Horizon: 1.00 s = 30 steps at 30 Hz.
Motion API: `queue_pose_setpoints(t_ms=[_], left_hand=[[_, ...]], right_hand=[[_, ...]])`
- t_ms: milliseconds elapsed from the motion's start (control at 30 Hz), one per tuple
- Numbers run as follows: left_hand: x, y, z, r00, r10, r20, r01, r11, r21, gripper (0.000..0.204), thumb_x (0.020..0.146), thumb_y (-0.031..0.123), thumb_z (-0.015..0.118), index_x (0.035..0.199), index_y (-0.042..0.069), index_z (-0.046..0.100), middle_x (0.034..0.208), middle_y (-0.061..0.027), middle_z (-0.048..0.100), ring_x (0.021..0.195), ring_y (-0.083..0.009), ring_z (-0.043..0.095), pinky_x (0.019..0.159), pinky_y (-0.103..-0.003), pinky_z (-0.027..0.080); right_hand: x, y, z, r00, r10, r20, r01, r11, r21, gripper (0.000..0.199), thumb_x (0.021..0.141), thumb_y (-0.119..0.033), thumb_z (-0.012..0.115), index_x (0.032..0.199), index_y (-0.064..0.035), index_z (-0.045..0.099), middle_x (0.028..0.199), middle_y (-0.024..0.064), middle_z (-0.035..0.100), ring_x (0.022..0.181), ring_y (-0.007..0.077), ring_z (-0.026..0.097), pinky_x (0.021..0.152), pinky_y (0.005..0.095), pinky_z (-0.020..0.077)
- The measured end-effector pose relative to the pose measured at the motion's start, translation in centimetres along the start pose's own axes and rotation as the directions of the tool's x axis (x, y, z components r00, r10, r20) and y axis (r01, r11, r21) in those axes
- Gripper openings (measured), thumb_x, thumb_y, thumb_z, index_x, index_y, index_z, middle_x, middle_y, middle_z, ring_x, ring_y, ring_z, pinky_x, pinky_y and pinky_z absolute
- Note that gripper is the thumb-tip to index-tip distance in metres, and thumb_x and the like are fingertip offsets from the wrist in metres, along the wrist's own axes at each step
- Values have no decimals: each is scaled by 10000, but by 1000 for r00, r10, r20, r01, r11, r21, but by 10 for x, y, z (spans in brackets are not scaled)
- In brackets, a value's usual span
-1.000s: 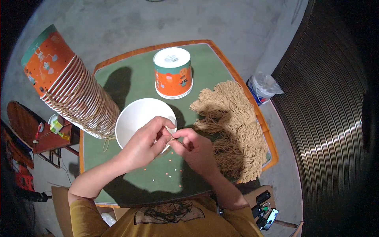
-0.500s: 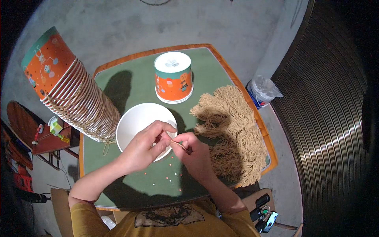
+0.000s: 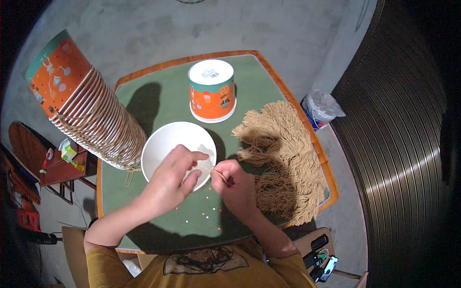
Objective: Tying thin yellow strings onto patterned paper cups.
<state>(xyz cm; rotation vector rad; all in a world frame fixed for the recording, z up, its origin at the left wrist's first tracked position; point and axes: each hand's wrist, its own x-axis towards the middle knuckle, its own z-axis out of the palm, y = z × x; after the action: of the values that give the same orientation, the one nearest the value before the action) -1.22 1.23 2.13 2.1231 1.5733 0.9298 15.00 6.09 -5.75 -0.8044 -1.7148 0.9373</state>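
Twine (image 3: 221,175) sits pinched in my right hand (image 3: 237,188); I see the left hand (image 3: 168,180) has just spread, seemingly leaving the right holding.

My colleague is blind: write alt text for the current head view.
Right hand pinching a thin tan cord, left hand with thumb and forefinger parted beside it, at an open white tub on a green-topped table. A tall stack of orange tubs stands left, an upside-down orange tub behind, a heap of tan cords right.
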Motion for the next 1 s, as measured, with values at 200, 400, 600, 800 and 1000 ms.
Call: queue_pose_setpoints(t_ms=[200, 400, 600, 800, 1000], left_hand=[[-2, 6, 9, 998, -62, 4, 62, 997, -37, 180, 856, 26, 590, 1035, 17, 583, 844, -115, 535, 779, -273, 576, 694, -360, 471], [-3, 6, 9, 995, -97, 2, 97, 990, -100, 73, 860, 39, 595, 918, 3, 569, 864, -117, 557, 780, -267, 591, 686, -350, 471], [-7, 0, 15, 995, -55, -80, 48, 995, -85, 68, 858, 34, 590, 893, -4, 546, 845, -117, 562, 749, -261, 598, 655, -340, 471], [-10, 0, 17, 991, -111, -74, 100, 986, -131, 98, 874, 24, 577, 930, 1, 500, 830, -104, 582, 747, -220, 612, 646, -321, 486], [-9, -1, 17, 982, -187, -32, 170, 945, -280, 219, 884, -11, 582, 1060, 23, 457, 877, -48, 591, 826, -115, 587, 762, -267, 481]], right_hand=[[-3, -3, 4, 995, -98, -31, 96, 994, -49, 212, 809, -102, 688, 950, -104, 528, 598, 43, 532, 505, 148, 546, 509, 305, 473], [-7, -5, 1, 998, -58, -8, 57, 994, -89, 221, 797, -103, 693, 953, -114, 538, 653, 53, 585, 541, 181, 586, 532, 315, 487], [-12, -3, 5, 998, -69, 2, 69, 994, -89, 207, 792, -116, 696, 939, -107, 551, 653, 69, 593, 564, 219, 614, 551, 344, 502], [-12, -3, 7, 999, -49, 7, 49, 998, -50, 195, 801, -100, 683, 939, -94, 545, 675, 79, 607, 579, 213, 624, 559, 336, 507], [-9, -6, 7, 995, 103, 4, -103, 989, 111, 150, 850, -104, 647, 941, -68, 534, 684, 67, 613, 588, 138, 607, 559, 308, 495]])
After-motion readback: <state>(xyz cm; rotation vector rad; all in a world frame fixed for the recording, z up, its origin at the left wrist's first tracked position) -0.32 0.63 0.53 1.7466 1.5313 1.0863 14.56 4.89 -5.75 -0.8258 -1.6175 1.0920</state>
